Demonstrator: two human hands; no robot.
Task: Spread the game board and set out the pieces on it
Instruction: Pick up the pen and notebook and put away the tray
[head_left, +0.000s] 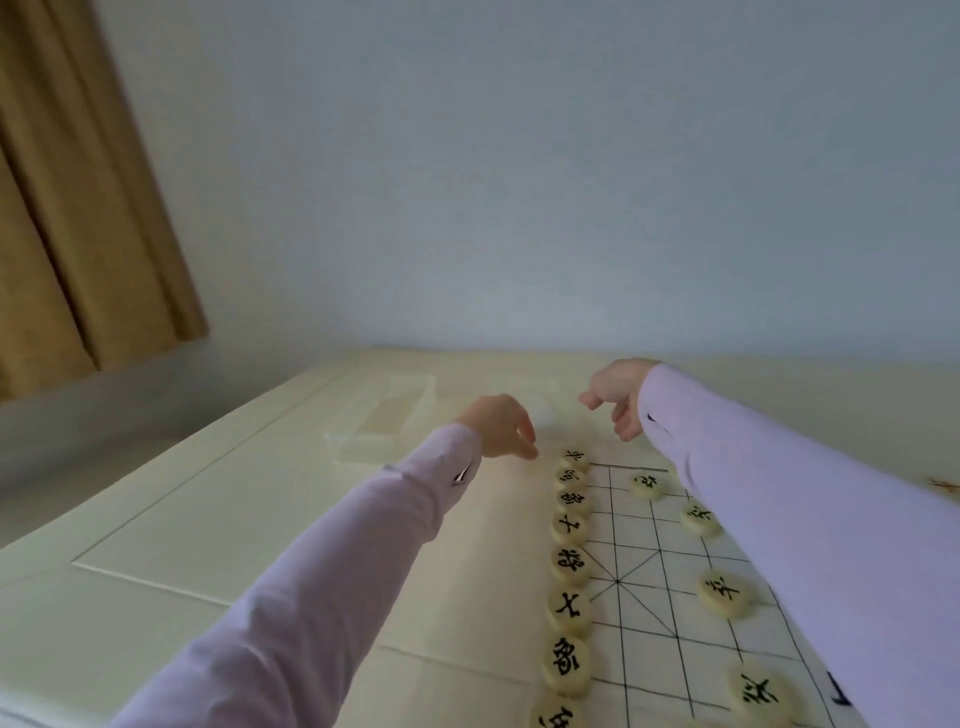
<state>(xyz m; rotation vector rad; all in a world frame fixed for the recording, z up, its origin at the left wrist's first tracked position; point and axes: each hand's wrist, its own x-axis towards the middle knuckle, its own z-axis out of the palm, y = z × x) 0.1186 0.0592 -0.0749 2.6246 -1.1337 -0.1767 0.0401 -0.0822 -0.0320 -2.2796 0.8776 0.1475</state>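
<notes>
Head view: the game board (654, 582) lies spread flat on the pale table (260, 519), its black grid and the crossed diagonals of the palace plain to read. Down its left edge runs a row of pieces (569, 564), cream discs with black characters, one per line crossing. I count eight, the nearest cut by the frame edge. That is the back rank, so they sit tight along the border and face up for reading. Four more black-marked discs (724, 592) stand further in on the grid, spaced apart as forward pieces should be.

My left hand (498, 426) hangs just beside the farthest piece (574, 458) of the row. Its fingers are loosely bent downward and I see nothing in them, so I judge it relaxed and empty, placed there to seat or straighten that end disc. My right hand (615, 397) is raised beyond the board's far corner with the fingers curled in. I cannot tell whether they enclose a piece, since the palm is turned away from me. Its sleeve (810, 519) crosses the board and hides the right part of the grid.

Beyond the left hand a clear box (384, 421) sits on the table, well apart from the row, probably the pieces' container. By my reckoning the black side is nearly set and the rest is hidden from me.
</notes>
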